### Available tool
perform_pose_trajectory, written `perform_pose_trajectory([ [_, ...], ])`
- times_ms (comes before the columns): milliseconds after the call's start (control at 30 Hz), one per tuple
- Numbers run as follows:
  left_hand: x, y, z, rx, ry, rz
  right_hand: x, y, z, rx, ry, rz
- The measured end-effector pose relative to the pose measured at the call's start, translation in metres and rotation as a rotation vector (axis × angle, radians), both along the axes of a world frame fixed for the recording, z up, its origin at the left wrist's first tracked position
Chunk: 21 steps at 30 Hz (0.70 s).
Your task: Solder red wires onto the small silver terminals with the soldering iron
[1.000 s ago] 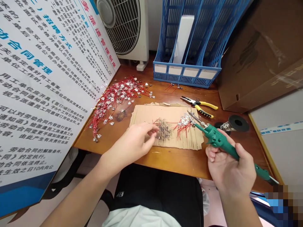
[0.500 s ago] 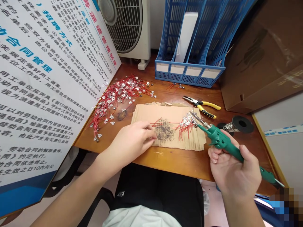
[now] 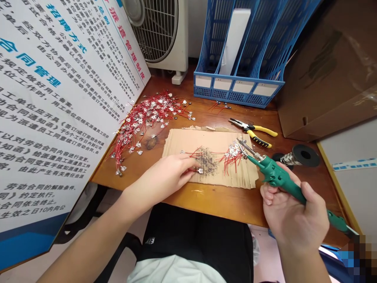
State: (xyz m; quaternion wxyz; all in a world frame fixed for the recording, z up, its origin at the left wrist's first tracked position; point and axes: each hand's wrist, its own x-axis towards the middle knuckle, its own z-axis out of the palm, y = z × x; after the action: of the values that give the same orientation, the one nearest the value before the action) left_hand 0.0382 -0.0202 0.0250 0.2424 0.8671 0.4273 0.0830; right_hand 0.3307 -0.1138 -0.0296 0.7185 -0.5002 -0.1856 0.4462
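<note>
My left hand (image 3: 165, 175) rests on a sheet of cardboard (image 3: 212, 137), its fingers pinched on a small metal terminal with a red wire (image 3: 199, 170) beside a dark scorched patch (image 3: 207, 159). My right hand (image 3: 294, 218) grips a green soldering iron (image 3: 279, 180) by its handle, the tip pointing up-left over a small bunch of red wires with terminals (image 3: 232, 154) on the cardboard.
A big pile of red wired terminals (image 3: 144, 120) lies on the wooden desk at left, against a printed board (image 3: 53, 98). Yellow-handled pliers (image 3: 255, 131), a solder spool (image 3: 300, 155), a blue file rack (image 3: 241, 55), a fan (image 3: 160, 31) and a cardboard box (image 3: 330, 70) stand behind.
My left hand has slid a little right and lower on the cardboard, and a terminal now shows at its fingertips. The right hand with the iron has barely shifted.
</note>
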Motion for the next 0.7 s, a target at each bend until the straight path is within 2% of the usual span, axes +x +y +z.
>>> perform_pose_trajectory([
  [233, -0.007, -0.008, -0.008, -0.001, -0.101, 0.065, -0.002, -0.005, -0.004, 0.022, -0.108, 0.024],
  [433, -0.008, -0.019, -0.011, 0.064, -0.027, 0.131, -0.005, -0.007, -0.002, 0.032, -0.166, 0.070],
  [567, -0.007, -0.022, -0.012, 0.013, -0.138, 0.172, -0.002, -0.010, -0.004, 0.054, -0.206, 0.105],
  [700, -0.008, -0.024, -0.017, -0.032, -0.215, 0.214, 0.007, -0.014, -0.012, 0.082, -0.297, 0.216],
])
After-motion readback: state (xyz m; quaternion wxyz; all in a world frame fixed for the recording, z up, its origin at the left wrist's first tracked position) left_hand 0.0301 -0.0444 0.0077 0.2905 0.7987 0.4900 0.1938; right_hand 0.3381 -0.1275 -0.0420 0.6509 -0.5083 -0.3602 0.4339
